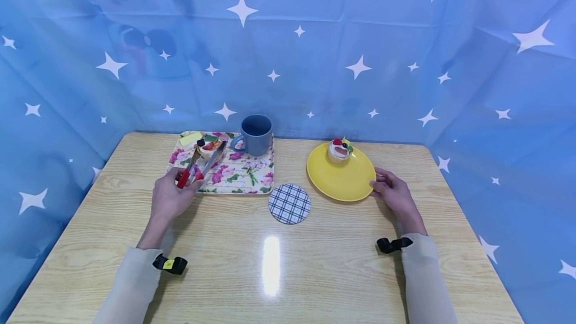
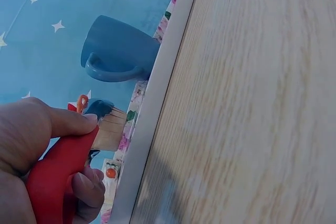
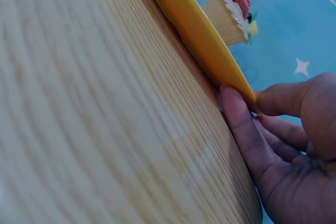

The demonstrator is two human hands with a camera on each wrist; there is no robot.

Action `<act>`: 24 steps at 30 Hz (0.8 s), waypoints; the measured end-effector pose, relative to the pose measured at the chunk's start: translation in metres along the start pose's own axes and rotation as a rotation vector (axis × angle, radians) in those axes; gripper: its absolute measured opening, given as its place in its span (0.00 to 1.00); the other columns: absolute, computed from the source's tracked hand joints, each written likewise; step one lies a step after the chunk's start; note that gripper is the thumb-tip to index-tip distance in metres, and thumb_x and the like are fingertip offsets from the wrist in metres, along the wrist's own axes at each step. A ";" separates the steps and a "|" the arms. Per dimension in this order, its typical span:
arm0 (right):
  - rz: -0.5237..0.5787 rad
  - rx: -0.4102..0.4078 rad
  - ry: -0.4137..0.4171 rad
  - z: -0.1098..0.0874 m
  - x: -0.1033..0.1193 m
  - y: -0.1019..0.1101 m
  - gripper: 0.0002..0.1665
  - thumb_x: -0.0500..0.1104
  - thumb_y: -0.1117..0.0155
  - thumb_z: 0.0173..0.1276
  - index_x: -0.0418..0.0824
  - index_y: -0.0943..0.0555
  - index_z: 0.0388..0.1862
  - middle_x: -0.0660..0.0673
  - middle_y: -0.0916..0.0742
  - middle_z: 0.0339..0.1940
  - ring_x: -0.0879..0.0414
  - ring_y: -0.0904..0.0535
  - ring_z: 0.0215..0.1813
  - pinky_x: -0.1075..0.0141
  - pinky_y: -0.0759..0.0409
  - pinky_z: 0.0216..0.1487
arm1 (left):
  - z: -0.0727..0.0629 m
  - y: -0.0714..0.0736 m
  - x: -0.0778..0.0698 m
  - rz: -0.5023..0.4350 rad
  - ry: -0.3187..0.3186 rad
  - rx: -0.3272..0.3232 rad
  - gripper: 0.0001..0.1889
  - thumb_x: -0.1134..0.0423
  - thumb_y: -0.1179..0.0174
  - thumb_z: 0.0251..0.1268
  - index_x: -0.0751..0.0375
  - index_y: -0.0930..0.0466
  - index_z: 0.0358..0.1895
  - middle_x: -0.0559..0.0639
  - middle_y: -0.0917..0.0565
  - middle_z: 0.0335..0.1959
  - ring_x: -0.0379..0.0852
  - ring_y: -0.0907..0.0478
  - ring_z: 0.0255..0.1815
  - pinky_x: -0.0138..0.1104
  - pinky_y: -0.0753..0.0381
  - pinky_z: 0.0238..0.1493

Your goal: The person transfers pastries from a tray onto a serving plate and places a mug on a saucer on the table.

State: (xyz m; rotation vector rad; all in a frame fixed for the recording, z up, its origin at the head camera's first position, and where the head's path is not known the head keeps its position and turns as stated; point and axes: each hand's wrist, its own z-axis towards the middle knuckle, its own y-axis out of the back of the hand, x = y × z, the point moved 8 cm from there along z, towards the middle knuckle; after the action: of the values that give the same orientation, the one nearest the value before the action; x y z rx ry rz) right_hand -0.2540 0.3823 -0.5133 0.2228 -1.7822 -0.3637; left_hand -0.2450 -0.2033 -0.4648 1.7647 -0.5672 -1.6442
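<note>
A person at a wood-grain table (image 1: pixel 324 264) grips red-handled tongs (image 1: pixel 210 164) in the L hand (image 1: pixel 173 198), fingers curled round the handles, w/ a fruit-topped cupcake (image 1: pixel 207 150) btwn the tips at the L side of a floral tray (image 1: pixel 243 180); can't tell if it touches the tray. A blue mug (image 1: pixel 258 140) stands at the tray's far R corner. The R hand (image 1: pixel 397 195) pinches the rim of a yellow plate (image 1: pixel 342 180) bearing a 2nd cupcake (image 1: pixel 339 151) nr its far edge. A checked coaster (image 1: pixel 290 204) lies btwn tray & plate.
</note>
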 end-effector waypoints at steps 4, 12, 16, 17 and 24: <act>0.002 -0.002 0.003 0.000 0.000 -0.001 0.36 0.45 0.42 0.80 0.43 0.39 0.82 0.40 0.25 0.64 0.70 0.19 0.49 0.71 0.16 0.51 | -0.002 0.003 -0.001 -0.002 -0.004 0.003 0.34 0.45 0.35 0.69 0.69 0.27 0.65 0.63 0.20 0.43 0.53 0.28 0.34 0.38 0.30 0.31; -0.011 -0.002 -0.002 0.000 0.002 0.001 0.35 0.45 0.43 0.80 0.44 0.40 0.82 0.39 0.26 0.65 0.69 0.20 0.50 0.72 0.16 0.52 | -0.007 0.004 -0.007 -0.008 -0.004 0.009 0.34 0.45 0.36 0.70 0.70 0.29 0.66 0.66 0.20 0.47 0.53 0.27 0.34 0.37 0.29 0.31; -0.005 0.000 -0.002 0.000 0.003 0.000 0.35 0.44 0.43 0.80 0.43 0.40 0.82 0.40 0.26 0.64 0.69 0.20 0.50 0.71 0.16 0.52 | -0.010 0.007 -0.009 -0.011 -0.010 -0.002 0.34 0.45 0.36 0.70 0.70 0.29 0.67 0.67 0.20 0.49 0.53 0.26 0.33 0.36 0.28 0.31; -0.005 0.000 -0.002 -0.001 0.003 0.000 0.35 0.44 0.43 0.80 0.43 0.40 0.82 0.40 0.25 0.64 0.69 0.19 0.50 0.71 0.16 0.52 | -0.010 0.007 -0.010 -0.013 -0.014 -0.005 0.34 0.45 0.36 0.70 0.70 0.29 0.67 0.67 0.19 0.49 0.53 0.26 0.33 0.36 0.27 0.31; 0.003 -0.009 -0.014 -0.002 0.002 -0.001 0.35 0.43 0.43 0.80 0.43 0.39 0.82 0.41 0.25 0.62 0.68 0.20 0.50 0.71 0.16 0.51 | -0.014 0.010 -0.013 -0.017 -0.024 -0.015 0.35 0.43 0.36 0.69 0.69 0.28 0.67 0.68 0.19 0.50 0.55 0.25 0.35 0.36 0.27 0.31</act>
State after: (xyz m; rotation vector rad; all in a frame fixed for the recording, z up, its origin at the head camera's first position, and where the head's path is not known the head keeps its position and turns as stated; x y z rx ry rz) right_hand -0.2529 0.3802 -0.5113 0.2118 -1.7943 -0.3718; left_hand -0.2319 -0.1988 -0.4479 1.7457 -0.5508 -1.6792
